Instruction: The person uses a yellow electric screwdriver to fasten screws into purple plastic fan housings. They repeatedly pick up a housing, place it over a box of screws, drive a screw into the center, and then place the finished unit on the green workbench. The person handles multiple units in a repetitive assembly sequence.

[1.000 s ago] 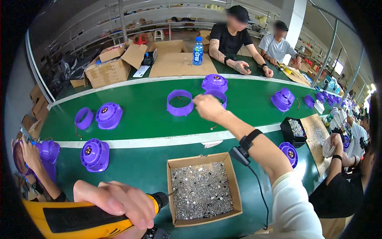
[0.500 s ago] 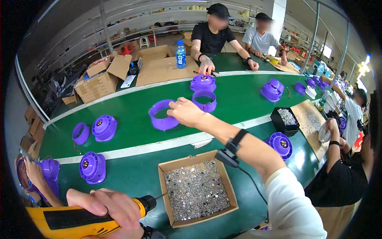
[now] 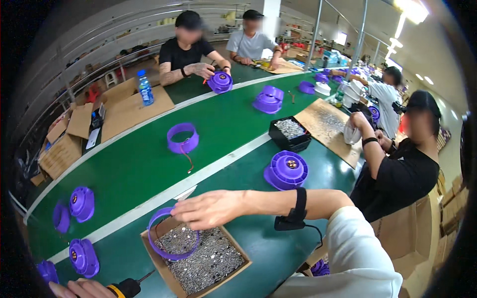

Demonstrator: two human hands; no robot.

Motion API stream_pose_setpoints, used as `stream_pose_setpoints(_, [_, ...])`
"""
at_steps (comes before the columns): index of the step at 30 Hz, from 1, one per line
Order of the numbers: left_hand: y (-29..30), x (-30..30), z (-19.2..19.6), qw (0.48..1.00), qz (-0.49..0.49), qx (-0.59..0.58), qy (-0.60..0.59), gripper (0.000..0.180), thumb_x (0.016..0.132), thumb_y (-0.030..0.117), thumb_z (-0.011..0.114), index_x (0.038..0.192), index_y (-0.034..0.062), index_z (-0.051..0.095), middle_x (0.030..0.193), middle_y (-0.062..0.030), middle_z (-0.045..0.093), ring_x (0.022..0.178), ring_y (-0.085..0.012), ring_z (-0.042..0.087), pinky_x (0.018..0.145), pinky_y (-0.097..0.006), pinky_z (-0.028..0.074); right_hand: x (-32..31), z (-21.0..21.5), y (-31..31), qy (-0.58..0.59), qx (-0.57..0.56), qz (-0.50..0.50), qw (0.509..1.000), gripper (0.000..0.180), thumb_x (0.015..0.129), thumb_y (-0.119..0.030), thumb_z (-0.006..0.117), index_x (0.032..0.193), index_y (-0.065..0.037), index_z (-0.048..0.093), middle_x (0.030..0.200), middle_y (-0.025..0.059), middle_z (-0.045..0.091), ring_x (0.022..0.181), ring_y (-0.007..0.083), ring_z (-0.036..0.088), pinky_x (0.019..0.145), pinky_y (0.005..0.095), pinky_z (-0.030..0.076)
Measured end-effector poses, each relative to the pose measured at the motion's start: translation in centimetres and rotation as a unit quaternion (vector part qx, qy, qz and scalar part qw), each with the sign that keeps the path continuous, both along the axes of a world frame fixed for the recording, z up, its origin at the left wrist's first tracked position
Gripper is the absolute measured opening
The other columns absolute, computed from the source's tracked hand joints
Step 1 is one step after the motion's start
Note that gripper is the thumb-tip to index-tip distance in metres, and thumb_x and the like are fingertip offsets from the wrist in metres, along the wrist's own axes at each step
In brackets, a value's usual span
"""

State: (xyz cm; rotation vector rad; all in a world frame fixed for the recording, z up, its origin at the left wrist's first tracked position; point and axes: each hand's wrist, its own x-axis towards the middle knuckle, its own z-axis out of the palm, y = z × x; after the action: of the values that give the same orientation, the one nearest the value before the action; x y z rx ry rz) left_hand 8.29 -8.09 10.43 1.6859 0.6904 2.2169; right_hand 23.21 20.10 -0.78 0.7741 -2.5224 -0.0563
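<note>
My right hand (image 3: 211, 209) is closed on the rim of a thin purple plastic ring (image 3: 175, 257), tilted above an open cardboard box (image 3: 162, 270). Loose small metal screws (image 3: 211, 260) cover the bottom of this box. At the lower left edge my left hand (image 3: 84, 289), partly cut off, is wrapped round a yellow and black power screwdriver (image 3: 130, 288). Its thin bit points toward the box's left side. A purple round housing (image 3: 82, 258) stands left of the box, and another housing (image 3: 288, 171) lies beyond my right forearm.
On the green belt (image 3: 134, 174) are a purple ring with a red wire (image 3: 182, 148) and several housings. A black bin of screws (image 3: 289, 136) stands near a cardboard sheet (image 3: 323, 121). Opposite, a co-worker (image 3: 191, 52) handles a purple housing; another person (image 3: 397, 154) sits at right.
My right hand has taken the purple ring off the belt and brought it over the screw box. The view has turned right. The co-worker opposite now has a housing in hand.
</note>
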Motion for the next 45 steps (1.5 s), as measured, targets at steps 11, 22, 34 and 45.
stream_pose_setpoints(11, [1.2,-0.1,0.0,0.998,-0.024,-0.023,0.048,0.057,0.093,0.050,0.045,0.115,-0.0023,0.042,0.072,-0.0119,0.052,0.051,-0.0194,0.049,0.045,-0.029,0.042,1.3,-1.3,-6.0,0.004,-0.092,-0.062,0.994,0.033,0.077,-0.023,0.061,0.099,0.001,0.060,0.114,0.0173,0.055,0.104,0.0285,0.056,0.089,0.0388,0.045])
stream_pose_setpoints(22, [3.1,1.4,-0.8,0.998,-0.033,-0.042,0.045,0.055,0.093,0.048,0.046,0.115,-0.0021,0.041,0.071,-0.0126,0.053,0.051,-0.0200,0.050,0.046,-0.030,0.042,1.7,-2.1,-9.3,-0.051,-0.059,-0.178,0.981,0.015,0.075,-0.020,0.056,0.074,-0.007,0.062,0.079,0.0054,0.058,0.077,0.0193,0.059,0.075,0.0329,0.043])
stream_pose_setpoints(34, [5.1,0.3,-4.7,0.989,-0.088,-0.119,0.023,0.052,0.089,0.047,0.055,0.105,0.0008,0.037,0.062,-0.0115,0.051,0.046,-0.0205,0.047,0.042,-0.031,0.040,2.0,-3.8,-8.2,-0.208,-0.139,-0.160,0.955,0.013,0.076,-0.017,0.054,0.082,-0.007,0.059,0.075,0.0044,0.056,0.080,0.0202,0.060,0.070,0.0322,0.048])
stream_pose_setpoints(45, [6.6,1.1,-4.3,0.956,-0.150,-0.253,-0.016,0.054,0.086,0.050,0.057,0.103,0.0018,0.038,0.061,-0.0104,0.051,0.045,-0.0199,0.048,0.042,-0.031,0.040,2.0,-4.5,-7.9,-0.221,-0.177,-0.153,0.947,0.015,0.080,-0.020,0.056,0.071,-0.008,0.056,0.073,0.0039,0.053,0.076,0.0203,0.058,0.071,0.0330,0.046])
